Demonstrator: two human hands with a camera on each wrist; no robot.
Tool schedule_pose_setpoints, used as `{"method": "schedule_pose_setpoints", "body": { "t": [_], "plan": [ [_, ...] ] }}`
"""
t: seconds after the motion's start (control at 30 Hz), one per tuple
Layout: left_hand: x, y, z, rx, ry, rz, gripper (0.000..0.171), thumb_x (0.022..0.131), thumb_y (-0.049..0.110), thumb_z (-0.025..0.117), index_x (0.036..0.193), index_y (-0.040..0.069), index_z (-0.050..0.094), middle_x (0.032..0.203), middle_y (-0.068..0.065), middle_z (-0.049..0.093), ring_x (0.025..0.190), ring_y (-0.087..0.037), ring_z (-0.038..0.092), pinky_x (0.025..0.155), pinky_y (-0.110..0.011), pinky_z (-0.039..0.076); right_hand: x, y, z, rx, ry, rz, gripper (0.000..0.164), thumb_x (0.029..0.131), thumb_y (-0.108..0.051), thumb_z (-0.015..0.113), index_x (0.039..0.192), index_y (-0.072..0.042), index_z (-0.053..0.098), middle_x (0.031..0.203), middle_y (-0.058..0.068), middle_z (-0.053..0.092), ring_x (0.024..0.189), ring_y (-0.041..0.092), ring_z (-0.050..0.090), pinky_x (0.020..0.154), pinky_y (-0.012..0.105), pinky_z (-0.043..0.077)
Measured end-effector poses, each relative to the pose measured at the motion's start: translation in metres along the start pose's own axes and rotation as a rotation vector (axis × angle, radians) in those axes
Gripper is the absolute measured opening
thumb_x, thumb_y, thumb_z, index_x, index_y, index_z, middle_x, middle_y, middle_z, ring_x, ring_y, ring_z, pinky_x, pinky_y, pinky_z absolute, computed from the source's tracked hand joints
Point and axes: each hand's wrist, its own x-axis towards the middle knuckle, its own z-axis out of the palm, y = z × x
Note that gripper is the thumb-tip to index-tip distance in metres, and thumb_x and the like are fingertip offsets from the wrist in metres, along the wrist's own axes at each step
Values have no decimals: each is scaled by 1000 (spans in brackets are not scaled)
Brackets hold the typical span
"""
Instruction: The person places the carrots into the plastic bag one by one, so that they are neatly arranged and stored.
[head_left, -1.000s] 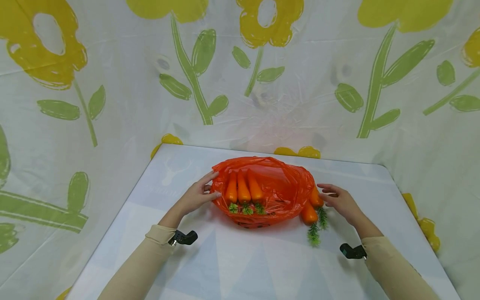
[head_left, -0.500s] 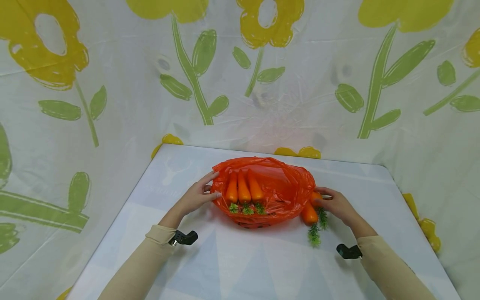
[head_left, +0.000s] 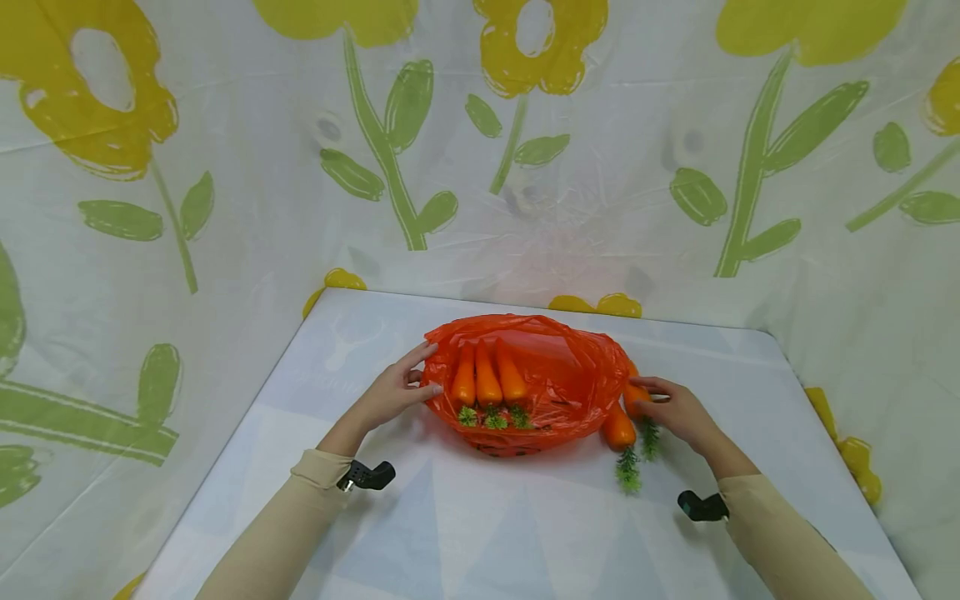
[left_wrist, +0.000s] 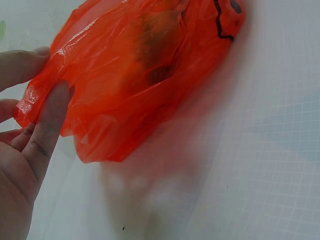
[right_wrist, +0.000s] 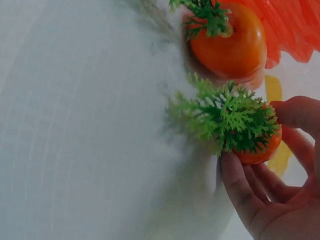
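Observation:
A thin red plastic bag (head_left: 558, 362) lies with its mouth spread wide. Inside its left part, three orange carrots (head_left: 487, 385) with short green tops lie side by side. My left hand (head_left: 386, 397) holds the bag's left edge; in the left wrist view the thumb and fingers pinch the bag film (left_wrist: 115, 85). At the bag's right side, my right hand (head_left: 681, 414) grips a carrot (head_left: 634, 400) between thumb and fingers. The right wrist view shows its leafy green top (right_wrist: 230, 120) pointing away from the palm. Another loose carrot (head_left: 618, 430) lies just left of it, close to the bag.
The white table (head_left: 480, 533) has a pale blue triangle pattern. A cloth (head_left: 615, 150) printed with yellow flowers stands behind it and at both sides. A black wrist camera (head_left: 367, 476) sits on each sleeve.
My right hand has moved left onto the carrot and taken hold of it. That carrot has shifted slightly to the right. The left hand and the bag stay where they were.

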Motion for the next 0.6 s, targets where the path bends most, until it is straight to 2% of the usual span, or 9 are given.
{"method": "schedule_pose_setpoints", "body": {
  "t": [0.33,0.47,0.6],
  "plan": [
    [1,0,1,6,-5,10,79,96,22,73,161,8,30,169,-14,15,128,-39,57,102,-47,51,-8,17,-9,-27,40,27,61,101,-36,64,151,-6,47,149,32,42,130,50,45,99,57,51],
    [1,1,1,11,-4,12,79,96,22,73,160,8,30,169,-14,15,127,-38,58,101,-46,51,-10,21,-13,-10,31,39,63,101,-37,63,152,-5,44,150,33,39,131,50,44,100,56,50],
    [1,0,1,9,-4,10,80,95,22,74,160,8,30,169,-14,14,125,-37,59,101,-46,51,-11,22,-15,-4,18,43,66,99,-38,65,154,-7,43,151,33,38,133,51,42,102,60,48]
  ]
}}
